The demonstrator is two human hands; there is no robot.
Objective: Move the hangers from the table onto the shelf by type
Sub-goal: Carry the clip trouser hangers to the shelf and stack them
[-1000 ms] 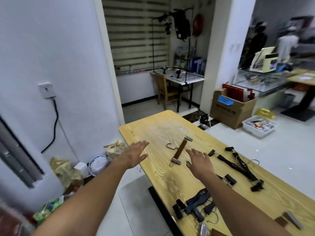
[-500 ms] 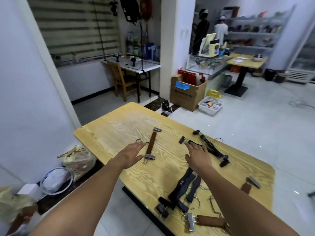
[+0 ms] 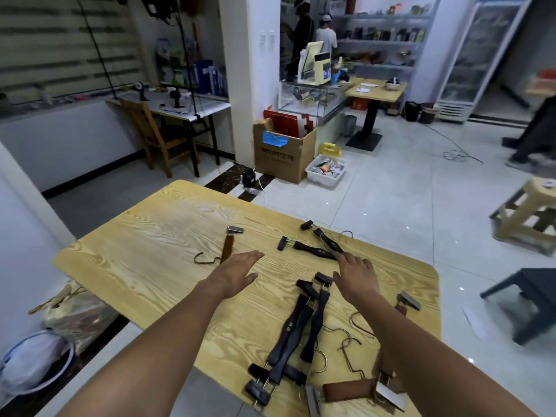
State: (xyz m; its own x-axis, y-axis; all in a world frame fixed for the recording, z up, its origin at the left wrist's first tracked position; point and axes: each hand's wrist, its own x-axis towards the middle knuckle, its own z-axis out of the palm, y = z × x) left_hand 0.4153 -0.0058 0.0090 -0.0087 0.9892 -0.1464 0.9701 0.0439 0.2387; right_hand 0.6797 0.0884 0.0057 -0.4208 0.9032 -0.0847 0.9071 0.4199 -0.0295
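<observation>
Spreading across the lower half of the view, a pale wooden table (image 3: 144, 266) carries every hanger visible, so the sorting is judged to be at its very start; no shelf for hangers can be identified with certainty. At about six o'clock a bundle of dark clip hangers (image 3: 296, 329) lies stacked, with loose wire hooks just beside it; at one o'clock of that bundle a second pair of dark clip hangers (image 3: 319, 246) lies crossed; at five o'clock two brown wooden clip hangers (image 3: 350, 389) lie near the table's near edge; at eleven o'clock a single brown clip hanger (image 3: 227, 246) lies apart from the rest. The left hand (image 3: 237, 273) is held flat and spread, palm down, nothing gripped, just beside that single brown hanger's lower end. The right hand (image 3: 356, 273) is likewise unclenched and empty, fingertips touching or nearly touching the crossed dark pair; contact cannot be told. A grasp on one type is called for next, probably the dark pair.
</observation>
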